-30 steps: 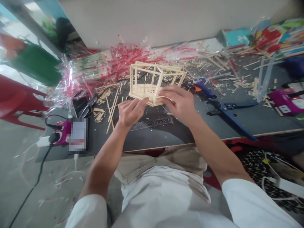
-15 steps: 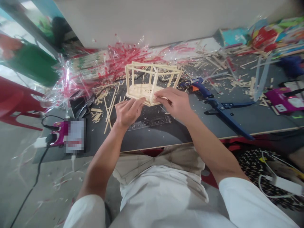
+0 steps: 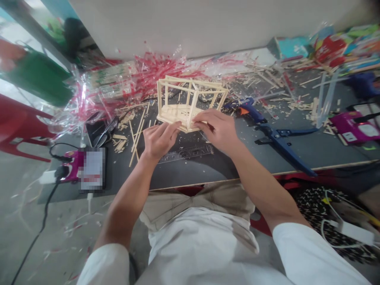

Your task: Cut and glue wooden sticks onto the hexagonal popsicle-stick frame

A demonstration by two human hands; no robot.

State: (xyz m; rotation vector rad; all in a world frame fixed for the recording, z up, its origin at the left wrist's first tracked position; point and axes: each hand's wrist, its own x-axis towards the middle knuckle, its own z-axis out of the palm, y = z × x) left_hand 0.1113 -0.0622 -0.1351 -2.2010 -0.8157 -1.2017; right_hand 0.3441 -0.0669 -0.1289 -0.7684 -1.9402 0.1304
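A small frame house made of pale wooden sticks (image 3: 190,101) stands on the dark table (image 3: 311,148). My left hand (image 3: 158,138) touches the near left edge of its base, fingers pressed together in a pinch. My right hand (image 3: 218,128) grips the near right corner of the base, fingers curled over it. Both hands sit right in front of the model.
A blue glue gun (image 3: 247,109) and blue cutters (image 3: 282,144) lie to the right. Loose sticks (image 3: 135,136), red and clear wrappers (image 3: 133,79), a ruler (image 3: 190,152), a purple box (image 3: 354,126) and a purple device with a cable (image 3: 74,166) lie around. A red chair (image 3: 18,130) stands left.
The view has shifted slightly. The model and both hands stay together in nearly the same pose, moved a little left and down in the picture.
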